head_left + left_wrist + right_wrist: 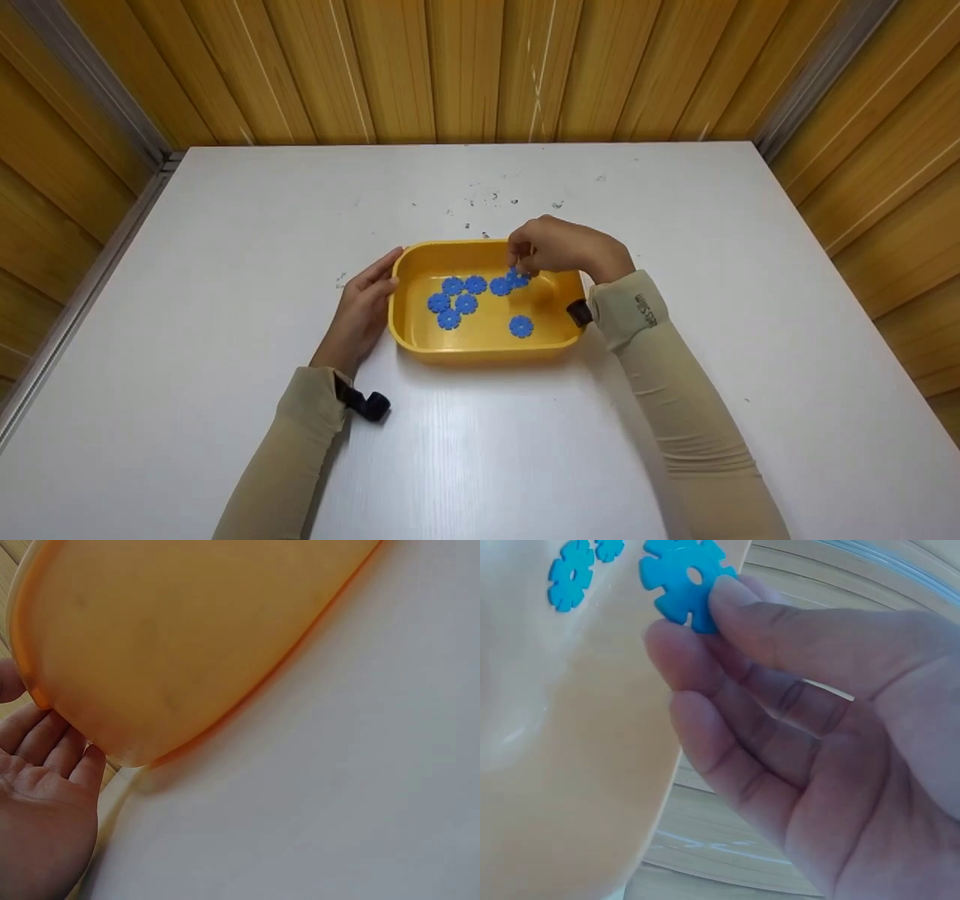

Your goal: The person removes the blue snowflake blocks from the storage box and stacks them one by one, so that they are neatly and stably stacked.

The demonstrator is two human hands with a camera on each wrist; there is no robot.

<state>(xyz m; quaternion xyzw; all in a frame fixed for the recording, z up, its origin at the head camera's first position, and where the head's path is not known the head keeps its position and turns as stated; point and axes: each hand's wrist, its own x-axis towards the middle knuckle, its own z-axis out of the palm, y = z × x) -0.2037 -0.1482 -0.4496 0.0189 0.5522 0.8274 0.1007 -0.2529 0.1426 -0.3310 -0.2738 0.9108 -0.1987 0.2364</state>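
Note:
A yellow plastic tub (487, 350) with rounded corners holds several blue notched building discs (466, 303), each with a small hole in its middle. My left hand (362, 311) holds the tub's left end from outside, the thumb by the rim and the fingers along the wall. In the left wrist view its fingers (49, 746) meet the tub's corner. Over the right part of the tub, my right hand (562, 246) pinches one blue disc (681, 581) between thumb and fingertips. The held disc overlaps others lying below it in the head view.
The tub stands on a white table (480, 450) with dark specks behind it. Yellow wood-patterned panels (465, 67) rise along the back and both sides. One disc (521, 326) lies apart near the tub's front wall. Black wrist cameras (375, 406) jut from both sleeves.

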